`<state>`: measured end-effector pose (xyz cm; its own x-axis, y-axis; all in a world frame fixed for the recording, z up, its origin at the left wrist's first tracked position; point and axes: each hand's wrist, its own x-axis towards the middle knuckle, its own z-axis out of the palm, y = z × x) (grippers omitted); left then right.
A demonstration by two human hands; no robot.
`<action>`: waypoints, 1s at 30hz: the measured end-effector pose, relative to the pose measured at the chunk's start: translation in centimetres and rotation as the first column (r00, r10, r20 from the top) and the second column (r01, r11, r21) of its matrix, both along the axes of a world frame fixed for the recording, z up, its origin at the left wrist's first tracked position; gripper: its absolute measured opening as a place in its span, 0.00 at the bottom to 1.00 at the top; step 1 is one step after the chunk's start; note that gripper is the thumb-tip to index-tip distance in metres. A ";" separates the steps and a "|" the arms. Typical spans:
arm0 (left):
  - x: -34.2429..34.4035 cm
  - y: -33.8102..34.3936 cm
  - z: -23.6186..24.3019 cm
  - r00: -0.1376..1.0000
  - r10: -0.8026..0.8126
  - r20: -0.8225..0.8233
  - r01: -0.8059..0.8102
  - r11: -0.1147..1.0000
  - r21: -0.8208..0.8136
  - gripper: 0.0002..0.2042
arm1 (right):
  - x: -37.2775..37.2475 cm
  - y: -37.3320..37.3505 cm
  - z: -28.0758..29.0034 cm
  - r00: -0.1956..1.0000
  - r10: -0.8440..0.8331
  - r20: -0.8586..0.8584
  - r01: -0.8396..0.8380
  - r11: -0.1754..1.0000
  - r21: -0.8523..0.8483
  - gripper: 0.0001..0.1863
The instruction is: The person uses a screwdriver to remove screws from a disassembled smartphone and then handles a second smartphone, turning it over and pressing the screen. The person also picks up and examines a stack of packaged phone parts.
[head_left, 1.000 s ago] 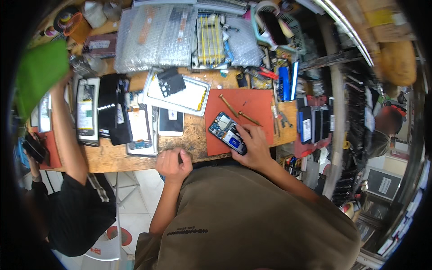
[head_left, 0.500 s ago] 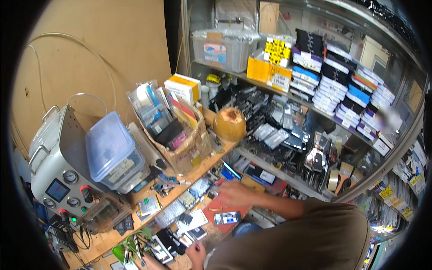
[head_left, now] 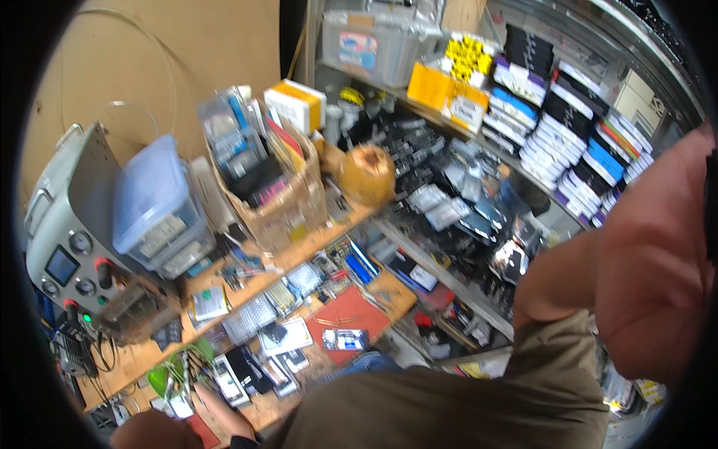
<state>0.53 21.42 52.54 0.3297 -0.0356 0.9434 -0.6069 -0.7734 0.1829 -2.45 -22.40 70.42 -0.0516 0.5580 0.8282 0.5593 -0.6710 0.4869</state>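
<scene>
My right hand (head_left: 658,262) is raised very close at the right edge, large and blurred. Its fingers are cut off or smeared, so I cannot tell whether they are open or closed. A rounded skin-coloured shape (head_left: 157,432) at the lower left edge may be my left hand; no fingers show on it. On the red mat (head_left: 357,309) lies an opened phone (head_left: 345,340), with thin gold-coloured tools (head_left: 336,320) beyond it. Near the green container (head_left: 161,378) at lower left, another hand (head_left: 213,408) with a dark cuff reaches in, apparently a co-worker's.
Several phones (head_left: 232,380) lie across the wooden bench. A grey machine with gauges (head_left: 63,254), plastic boxes (head_left: 161,217), a full cardboard box (head_left: 280,217) and a coconut (head_left: 366,176) stand behind. Shelves with stacked boxes (head_left: 553,142) and wrapped parts run along the right.
My right hand has left the red mat and come up close at the right. The hand formerly at the lower middle no longer shows there. The whole view has shifted.
</scene>
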 end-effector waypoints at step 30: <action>3.9 -20.3 -23.7 0.091 -0.337 -0.937 -0.020 0.940 -0.340 0.08 | 31.2 -9.3 -28.6 0.427 0.348 -0.835 0.123 0.892 0.435 0.74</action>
<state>4.40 1.16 28.82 0.9699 -0.0979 -0.2229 0.1426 -0.5136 0.8461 28.72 -31.70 41.79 0.7888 0.2406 0.5655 0.5921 -0.5442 -0.5943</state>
